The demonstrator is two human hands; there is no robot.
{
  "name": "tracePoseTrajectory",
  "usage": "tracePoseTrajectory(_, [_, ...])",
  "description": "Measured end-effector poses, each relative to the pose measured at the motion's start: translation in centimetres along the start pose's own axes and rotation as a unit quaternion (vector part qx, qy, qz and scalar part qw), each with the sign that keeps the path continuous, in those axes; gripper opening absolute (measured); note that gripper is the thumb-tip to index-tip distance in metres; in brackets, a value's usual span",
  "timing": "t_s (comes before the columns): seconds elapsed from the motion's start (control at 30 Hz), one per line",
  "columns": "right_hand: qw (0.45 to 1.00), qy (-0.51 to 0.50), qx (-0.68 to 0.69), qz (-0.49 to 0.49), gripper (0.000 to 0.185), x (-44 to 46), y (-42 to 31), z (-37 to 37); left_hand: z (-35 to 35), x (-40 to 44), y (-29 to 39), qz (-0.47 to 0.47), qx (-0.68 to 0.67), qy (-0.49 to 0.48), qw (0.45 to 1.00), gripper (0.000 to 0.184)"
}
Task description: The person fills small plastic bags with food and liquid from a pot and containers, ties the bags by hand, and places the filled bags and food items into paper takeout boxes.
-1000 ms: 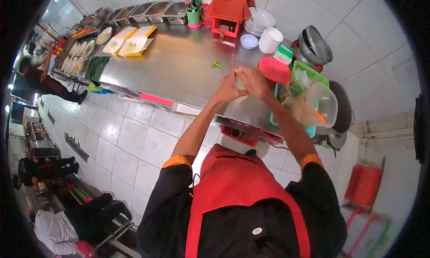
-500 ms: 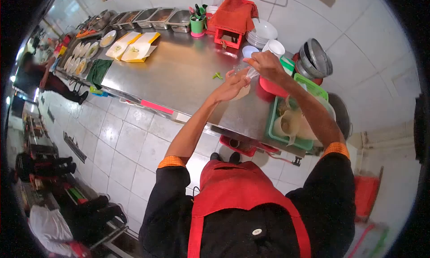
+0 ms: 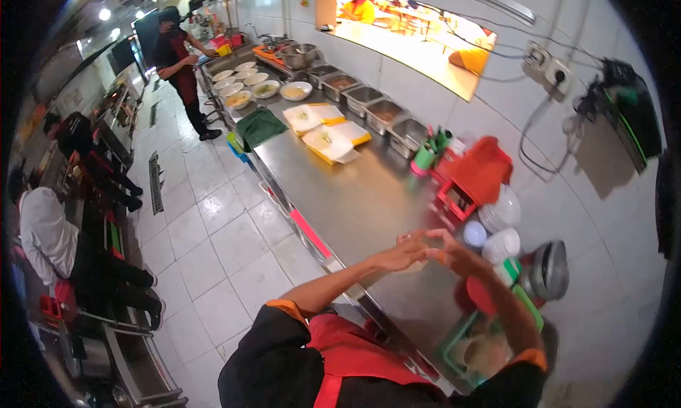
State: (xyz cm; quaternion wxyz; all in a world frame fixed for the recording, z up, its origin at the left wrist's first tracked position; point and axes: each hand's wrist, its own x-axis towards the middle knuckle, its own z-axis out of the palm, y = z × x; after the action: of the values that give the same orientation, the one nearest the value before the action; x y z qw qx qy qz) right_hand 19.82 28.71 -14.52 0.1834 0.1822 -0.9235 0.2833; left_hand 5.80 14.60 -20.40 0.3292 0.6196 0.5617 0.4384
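My left hand and my right hand meet over the near right part of the steel counter. Their fingertips are pinched together. A thin clear plastic bag showed between them in the earlier view; now it barely shows, mostly hidden by the fingers. A small beige piece lies under the hands, partly covered. Close to my right hand are a light blue bowl and a stack of white bowls.
Yellow paper-lined trays and a green cloth lie farther along the counter. Metal pans line the wall. A red cloth covers a crate. A green basket stands at right. Co-workers stand across the aisle.
The view has swung up and left, showing the serving window and more of the aisle. My hands have come closer together, and the clear plastic between them shows less.
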Motion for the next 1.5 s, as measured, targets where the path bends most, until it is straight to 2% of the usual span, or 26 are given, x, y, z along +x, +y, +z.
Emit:
tracePoseTrajectory(0.03, [0.969,0.026,0.145,0.200,0.034,0.1,1.1,1.0,-1.8,-0.5,0.9,0.033,0.040,0.054,0.997,0.030])
tracePoseTrajectory(0.07, [0.876,0.045,0.279,0.391,0.024,0.3,2.1,2.3,-2.9,-0.5,-0.6,0.030,0.044,0.064,0.997,0.030])
tracePoseTrajectory(0.13, [0.929,0.139,0.176,0.296,0.019,1.8,6.0,7.1,-4.6,0.2,-4.8,-0.053,0.028,0.201,0.978,0.029])
tracePoseTrajectory(0.2, [0.884,0.269,0.146,0.354,0.021,7.0,5.2,10.6,-7.8,1.0,-8.0,-0.122,-0.053,0.206,0.969,0.028])
tracePoseTrajectory(0.23, [0.888,0.263,0.146,0.348,0.021,8.2,6.0,12.2,-9.3,1.7,-9.4,-0.187,-0.140,0.201,0.951,0.028])
tracePoseTrajectory(0.3, [0.854,0.317,-0.005,0.411,0.022,10.3,8.2,15.5,-11.3,2.5,-15.1,-0.178,-0.151,0.184,0.955,0.026])
tracePoseTrajectory(0.33, [0.857,0.314,-0.002,0.408,0.022,12.8,8.1,15.7,-12.6,2.7,-17.1,-0.169,-0.163,0.159,0.959,0.027])
tracePoseTrajectory(0.4, [0.843,0.283,-0.231,0.395,0.020,16.9,6.4,15.1,-17.5,1.5,-11.4,-0.194,-0.082,0.153,0.966,0.025])
tracePoseTrajectory(0.47, [0.845,0.250,-0.273,0.386,0.018,18.9,6.5,14.8,-20.2,0.4,-10.2,-0.221,-0.001,0.144,0.964,0.024])
tracePoseTrajectory(0.53, [0.846,0.214,-0.314,0.374,0.016,19.8,7.1,14.8,-21.1,-0.5,-11.2,-0.069,0.240,0.121,0.961,0.021])
tracePoseTrajectory(0.57, [0.860,0.172,-0.266,0.400,0.015,19.6,7.3,14.9,-21.6,-1.0,-11.1,-0.074,0.239,0.124,0.960,0.021])
tracePoseTrajectory(0.63, [0.873,0.126,-0.214,0.419,0.014,19.2,8.4,14.9,-22.5,-2.0,-10.7,0.014,0.395,0.039,0.918,0.023])
tracePoseTrajectory(0.7, [0.865,0.096,0.003,0.492,0.014,18.3,9.7,14.8,-21.9,-2.5,-11.9,0.063,0.440,0.045,0.895,0.025])
tracePoseTrajectory(0.77, [0.848,0.077,0.033,0.523,0.014,18.2,9.6,14.5,-20.7,-3.2,-12.9,0.113,0.482,0.048,0.868,0.026])
tracePoseTrajectory(0.83, [0.830,0.058,0.056,0.552,0.014,18.1,9.4,14.4,-19.2,-3.6,-13.4,0.167,0.568,0.062,0.804,0.025])
tracePoseTrajectory(0.93, [0.838,0.073,0.099,0.531,0.016,16.4,10.1,16.0,-17.2,-4.0,-14.1,0.168,0.511,0.025,0.843,0.027])
tracePoseTrajectory(1.0, [0.900,0.059,-0.047,0.429,0.019,13.8,11.9,17.4,-16.5,-3.8,-14.3,0.178,0.503,0.050,0.845,0.025])
tracePoseTrajectory(1.03, [0.900,0.060,-0.047,0.429,0.019,13.9,11.7,17.2,-16.4,-3.6,-14.3,0.187,0.494,0.076,0.846,0.024])
tracePoseTrajectory(1.07, [0.889,0.073,-0.006,0.451,0.021,14.1,11.0,16.8,-17.1,-3.5,-13.1,0.187,0.495,0.076,0.845,0.024])
tracePoseTrajectory(1.13, [0.878,0.087,0.034,0.470,0.022,15.0,9.7,15.8,-18.8,-2.9,-11.0,0.030,0.286,-0.022,0.957,0.020])
tracePoseTrajectory(1.17, [0.858,0.101,0.065,0.499,0.022,15.5,9.0,15.3,-18.5,-2.7,-11.6,0.031,0.288,-0.022,0.957,0.020])
tracePoseTrajectory(1.23, [0.836,0.117,0.096,0.528,0.022,15.2,9.4,15.4,-17.5,-2.3,-13.8,-0.015,0.125,0.161,0.979,0.016])
tracePoseTrajectory(1.37, [0.850,0.138,0.127,0.493,0.022,13.5,10.9,16.5,-17.7,-1.6,-15.3,-0.029,0.122,0.113,0.986,0.015])
tracePoseTrajectory(1.43, [0.854,0.151,0.136,0.478,0.022,14.4,9.8,16.5,-16.2,-1.5,-16.9,-0.058,0.013,0.150,0.987,0.017])
tracePoseTrajectory(1.47, [0.830,0.177,0.109,0.518,0.021,15.3,9.1,16.4,-16.3,-1.4,-16.5,-0.058,0.015,0.150,0.987,0.017])
tracePoseTrajectory(1.5, [0.802,0.204,0.081,0.556,0.019,15.9,8.5,16.7,-16.3,-1.2,-15.9,-0.125,0.014,0.143,0.982,0.018])
